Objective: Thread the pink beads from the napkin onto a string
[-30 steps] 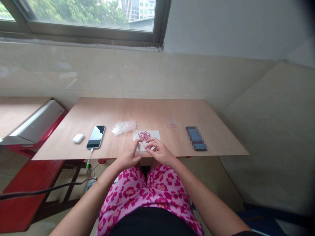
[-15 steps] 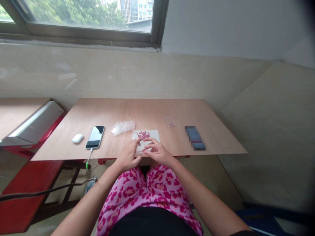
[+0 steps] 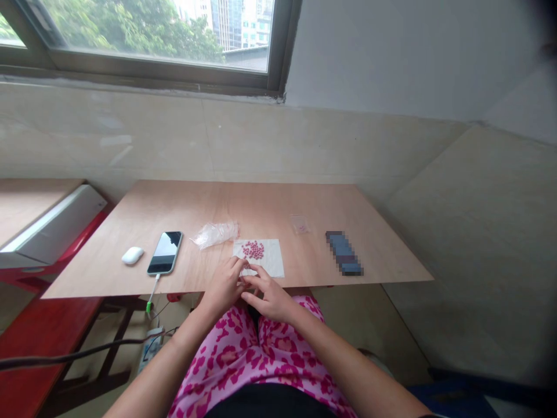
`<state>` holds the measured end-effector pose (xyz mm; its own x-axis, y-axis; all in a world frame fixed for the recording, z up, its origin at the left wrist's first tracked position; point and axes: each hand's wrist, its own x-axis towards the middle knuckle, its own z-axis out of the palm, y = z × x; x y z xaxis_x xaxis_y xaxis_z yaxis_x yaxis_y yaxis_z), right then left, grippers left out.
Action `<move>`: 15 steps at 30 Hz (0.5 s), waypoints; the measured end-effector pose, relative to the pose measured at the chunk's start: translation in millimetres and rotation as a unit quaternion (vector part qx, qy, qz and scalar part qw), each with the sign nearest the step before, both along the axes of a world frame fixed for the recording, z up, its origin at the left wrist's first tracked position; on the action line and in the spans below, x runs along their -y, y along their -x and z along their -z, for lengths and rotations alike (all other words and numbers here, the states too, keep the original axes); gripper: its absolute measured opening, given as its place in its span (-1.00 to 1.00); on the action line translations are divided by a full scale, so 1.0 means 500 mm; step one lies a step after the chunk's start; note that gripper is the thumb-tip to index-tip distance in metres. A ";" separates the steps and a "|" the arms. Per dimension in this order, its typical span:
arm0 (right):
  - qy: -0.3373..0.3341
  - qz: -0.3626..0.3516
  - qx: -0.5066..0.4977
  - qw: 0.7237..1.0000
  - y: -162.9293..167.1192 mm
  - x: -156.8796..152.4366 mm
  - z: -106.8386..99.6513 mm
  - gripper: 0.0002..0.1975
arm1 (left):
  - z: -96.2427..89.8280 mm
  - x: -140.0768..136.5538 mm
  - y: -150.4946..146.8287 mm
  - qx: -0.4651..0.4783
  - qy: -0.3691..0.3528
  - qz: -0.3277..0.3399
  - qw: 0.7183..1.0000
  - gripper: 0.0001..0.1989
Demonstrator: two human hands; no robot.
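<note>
At the far left of the table (image 3: 261,203) lay a white case (image 3: 133,255), apart from the hands, where it was probably out of an elbow's way. Just beside it a phone (image 3: 165,253) rested face up near the front edge, likely so that its cable (image 3: 152,293), which hung down over that edge, could reach. Next came a crumpled clear bag (image 3: 216,234), close to the middle and, it seemed, within easy reach.

The left hand (image 3: 226,284) hung over the front edge, its fingers bent and bunched toward the right hand; whether they pinched anything I could not tell. In front of the fingertips the pink beads (image 3: 253,249) sat in a loose heap on a white sheet (image 3: 274,255), which presumably made them easier to see and kept them from rolling. The right hand (image 3: 267,297) met the left, fingers curved, thumb apart below them; any small thing between its fingertips was too tiny to make out. Both hands stayed low and close, as fine work would call for.

Farther right, a small clear bag (image 3: 299,224) lay flat with a few pinkish bits inside, and a dark, blurred-out object (image 3: 344,253) rested well apart.
</note>
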<state>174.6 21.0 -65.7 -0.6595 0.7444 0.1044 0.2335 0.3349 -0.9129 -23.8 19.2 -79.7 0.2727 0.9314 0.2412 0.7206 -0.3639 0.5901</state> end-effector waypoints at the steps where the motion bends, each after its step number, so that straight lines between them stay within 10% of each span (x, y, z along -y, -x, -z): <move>1: -0.014 0.023 -0.005 1.000 -0.001 -0.008 0.006 -0.65 | 0.003 -0.003 0.005 0.002 -0.007 -0.008 1.000 -0.72; 7: -0.060 0.237 0.038 0.969 -0.023 -0.128 0.052 -0.81 | 0.027 -0.022 0.037 0.011 0.007 -0.057 0.998 -0.82; 15: -0.160 0.176 0.227 0.944 -0.040 -0.219 0.070 -0.74 | 0.045 -0.030 0.040 0.019 0.029 -0.070 0.997 -0.79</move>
<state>194.6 130.7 -100.6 -0.4084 0.9038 0.1276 0.7247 0.4060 -0.5568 -44.0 34.4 -102.4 0.1312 0.9723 0.1935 0.7388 -0.2261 0.6349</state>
